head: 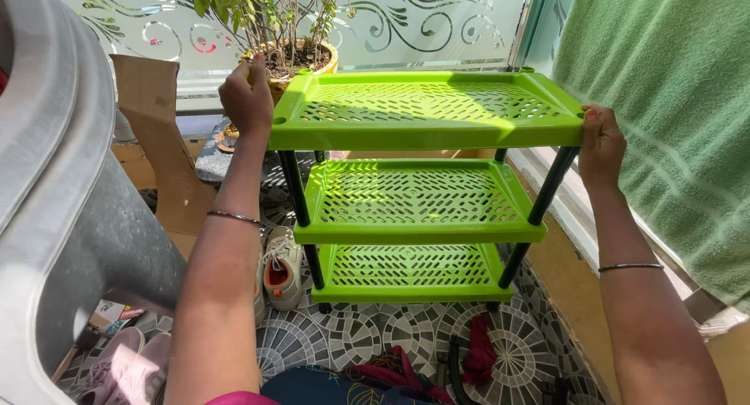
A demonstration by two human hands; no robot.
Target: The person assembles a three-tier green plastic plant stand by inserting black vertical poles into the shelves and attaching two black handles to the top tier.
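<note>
A person's left hand (247, 99) and right hand (600, 143), fingers curled tight around the top tier's side edges, hold a three-tier green plastic rack (422, 186) on the patterned tile floor (367, 335), beside a potted plant (293, 57).

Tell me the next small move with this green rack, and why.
Probably lower it straight down until its feet rest flat on the tiled floor. The left hand and right hand grip opposite ends of the green rack by its top shelf, and it looks tilted, with shoes close beside its left legs.
</note>
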